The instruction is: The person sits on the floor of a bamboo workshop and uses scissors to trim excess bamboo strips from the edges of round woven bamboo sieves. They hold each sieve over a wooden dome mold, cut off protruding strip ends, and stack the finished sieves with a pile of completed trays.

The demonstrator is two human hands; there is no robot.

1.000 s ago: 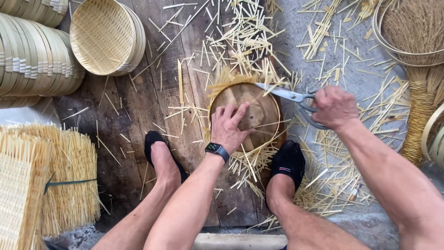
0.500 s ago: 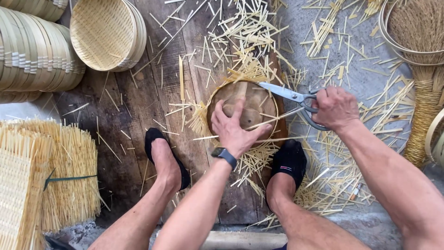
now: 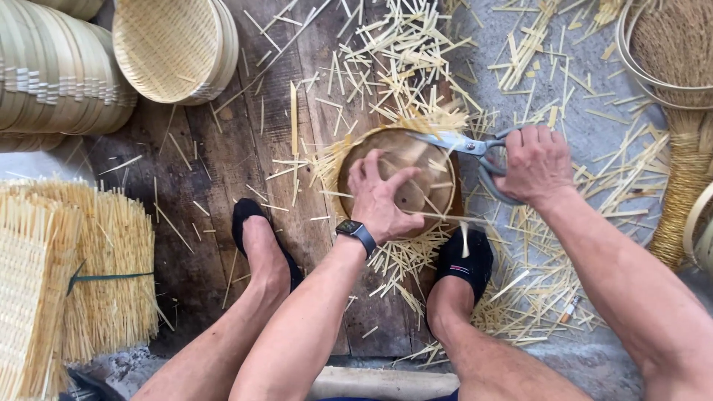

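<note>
Fingers [image 3: 386,174] press round wooden disc [image 3: 416,193]; right hand [image 3: 536,165] grips steel scissors [image 3: 460,142].

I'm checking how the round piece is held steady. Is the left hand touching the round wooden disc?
Touching. The head view shows the left hand pressed flat on the round wooden disc, fingers spread on its face, no gap. The right hand holds scissors at its edge.
</note>
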